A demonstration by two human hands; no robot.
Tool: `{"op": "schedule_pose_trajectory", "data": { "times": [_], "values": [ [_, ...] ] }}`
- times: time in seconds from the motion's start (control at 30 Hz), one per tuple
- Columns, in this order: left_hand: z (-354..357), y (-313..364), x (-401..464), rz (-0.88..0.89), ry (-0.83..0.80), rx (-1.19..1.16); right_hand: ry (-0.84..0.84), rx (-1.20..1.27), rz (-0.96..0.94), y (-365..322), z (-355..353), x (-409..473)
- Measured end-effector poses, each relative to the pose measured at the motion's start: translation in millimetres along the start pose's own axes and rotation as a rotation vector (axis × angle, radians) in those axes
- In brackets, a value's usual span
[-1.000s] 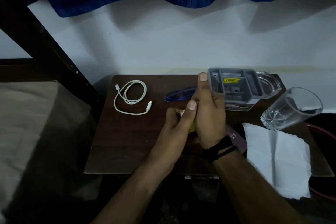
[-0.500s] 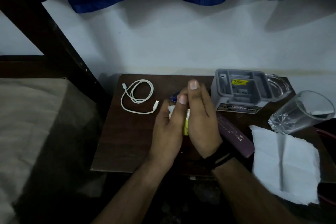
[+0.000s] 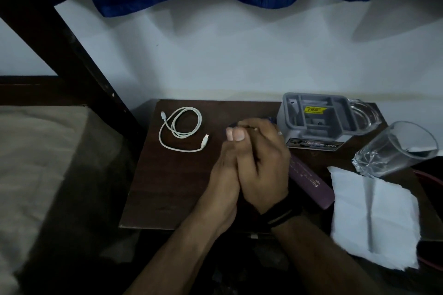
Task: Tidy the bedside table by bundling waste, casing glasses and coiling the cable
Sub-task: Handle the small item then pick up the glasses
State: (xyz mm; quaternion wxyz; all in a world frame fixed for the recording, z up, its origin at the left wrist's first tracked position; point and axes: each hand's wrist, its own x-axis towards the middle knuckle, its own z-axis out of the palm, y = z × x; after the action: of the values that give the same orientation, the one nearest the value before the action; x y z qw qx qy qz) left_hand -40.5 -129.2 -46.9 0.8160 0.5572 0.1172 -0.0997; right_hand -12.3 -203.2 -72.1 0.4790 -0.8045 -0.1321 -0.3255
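In the head view we see our two hands pressed together over the middle of the dark wooden bedside table (image 3: 167,187). The left hand (image 3: 225,175) lies palm-in against the right hand (image 3: 263,165), whose fingers fold over the left one; both thumbs stand side by side at the top of the clasp. Whatever sits between the palms is hidden, so we cannot tell what, if anything, the fingers are clamped on. A dark band (image 3: 282,213) circles the right wrist.

We take the grey organiser box (image 3: 314,122) at the table's back edge as our landmark. Well to its left, near the back left corner, the white cable (image 3: 182,128) lies in a loose loop with both plugs free. Just left of the box, a sliver of the blue glasses (image 3: 271,118) peeks out behind the right knuckles. In front of the box, running toward the near edge, lies the purple glasses case (image 3: 311,184), partly covered by the right hand. To the box's right stands a clear drinking glass (image 3: 393,148), and in front of that glass a white tissue (image 3: 374,218) is spread flat, overhanging the table's near edge. A clear glass dish (image 3: 364,115) touches the box's right side.
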Motion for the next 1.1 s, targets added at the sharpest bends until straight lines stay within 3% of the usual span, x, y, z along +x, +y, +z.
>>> {"op": "schedule_pose_trajectory", "data": {
  "times": [0.07,0.13,0.2,0.27,0.37,0.43,0.67,0.93,1.1],
  "values": [
    [-2,-10,5,-0.046,-0.017,-0.047,-0.007,-0.020,0.022,9,-3,6],
    [-3,-9,4,-0.138,-0.162,0.063,-0.044,-0.022,0.097,15,-9,14],
    [-11,-6,4,-0.153,-0.271,0.236,0.002,0.152,0.349,20,-17,22],
    [-13,-4,5,0.060,-0.317,0.420,0.097,0.375,0.682,24,-24,31],
    [-16,-14,13,0.453,-0.170,0.688,0.151,0.537,0.862,28,-27,38],
    [-14,-18,15,0.533,-0.085,0.661,0.150,0.552,0.891,28,-27,37],
    [-16,-21,15,0.460,-0.022,0.434,-0.065,0.533,0.822,25,-15,33],
    [-16,-16,15,0.508,0.077,0.407,-0.283,0.318,0.564,20,-5,16],
    [-19,-20,14,0.468,0.042,0.439,-0.218,0.264,0.578,22,-7,15]
  ]
}}
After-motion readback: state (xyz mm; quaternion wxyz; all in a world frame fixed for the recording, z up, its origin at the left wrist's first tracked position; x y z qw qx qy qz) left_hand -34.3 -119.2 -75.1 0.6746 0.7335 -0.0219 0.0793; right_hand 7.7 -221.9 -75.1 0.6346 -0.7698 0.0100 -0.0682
